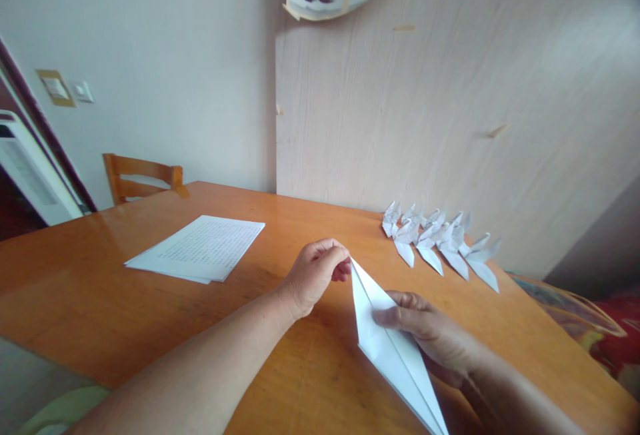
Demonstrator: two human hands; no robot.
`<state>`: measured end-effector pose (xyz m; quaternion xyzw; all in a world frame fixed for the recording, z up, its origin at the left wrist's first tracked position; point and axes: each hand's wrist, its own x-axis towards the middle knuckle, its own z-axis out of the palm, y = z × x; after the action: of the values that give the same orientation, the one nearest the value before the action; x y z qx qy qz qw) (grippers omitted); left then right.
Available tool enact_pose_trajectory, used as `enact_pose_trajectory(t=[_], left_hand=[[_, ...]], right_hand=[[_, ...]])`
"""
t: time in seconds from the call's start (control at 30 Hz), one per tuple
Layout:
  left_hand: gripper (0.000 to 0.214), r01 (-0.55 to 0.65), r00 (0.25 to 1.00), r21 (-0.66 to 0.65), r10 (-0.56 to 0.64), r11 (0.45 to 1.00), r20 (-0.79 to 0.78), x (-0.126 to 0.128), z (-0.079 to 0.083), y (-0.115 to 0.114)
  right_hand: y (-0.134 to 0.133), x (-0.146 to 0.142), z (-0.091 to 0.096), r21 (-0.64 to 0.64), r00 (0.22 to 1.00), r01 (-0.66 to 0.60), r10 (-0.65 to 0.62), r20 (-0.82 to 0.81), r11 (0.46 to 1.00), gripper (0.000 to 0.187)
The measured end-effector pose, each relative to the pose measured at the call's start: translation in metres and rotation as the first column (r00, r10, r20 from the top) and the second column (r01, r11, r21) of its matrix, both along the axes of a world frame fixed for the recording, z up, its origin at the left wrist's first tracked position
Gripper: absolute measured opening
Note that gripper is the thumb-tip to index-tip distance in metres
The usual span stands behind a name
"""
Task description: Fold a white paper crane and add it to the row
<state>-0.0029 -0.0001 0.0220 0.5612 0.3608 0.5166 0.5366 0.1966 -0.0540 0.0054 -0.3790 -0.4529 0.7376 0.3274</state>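
A white sheet of paper folded into a long kite shape (387, 355) is held above the table, its narrow tip pointing away from me. My left hand (320, 272) pinches that far tip between thumb and curled fingers. On the right edge, about midway along, my right hand (425, 328) grips the folded paper with the thumb on top and the fingers behind it. A crease runs down the length of the paper. The fingers under the paper are partly hidden.
Several folded white paper figures (455, 248) stand in rows at the table's back right, by the wall. Printed sheets (205, 248) lie stacked on the wooden table (290, 362) at left. A wooden chair (143, 175) is beyond the far left edge.
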Motion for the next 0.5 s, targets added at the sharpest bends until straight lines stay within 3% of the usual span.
enact_pose_trajectory(t=[0.23,0.5], left_hand=[[0.023,0.062,0.997,-0.011,-0.062,0.998,-0.047,0.0014,-0.002,-0.0002],[0.031,0.09,0.995,-0.13,-0.093,0.987,-0.018,0.0023,-0.0067,0.0008]], right_hand=[[0.0009,-0.0006,-0.0005,0.041,1.0,-0.006,0.006,-0.001,0.999,0.024],[0.0015,-0.0012,-0.0005,0.078,0.999,0.046,-0.046,0.004,0.996,0.024]])
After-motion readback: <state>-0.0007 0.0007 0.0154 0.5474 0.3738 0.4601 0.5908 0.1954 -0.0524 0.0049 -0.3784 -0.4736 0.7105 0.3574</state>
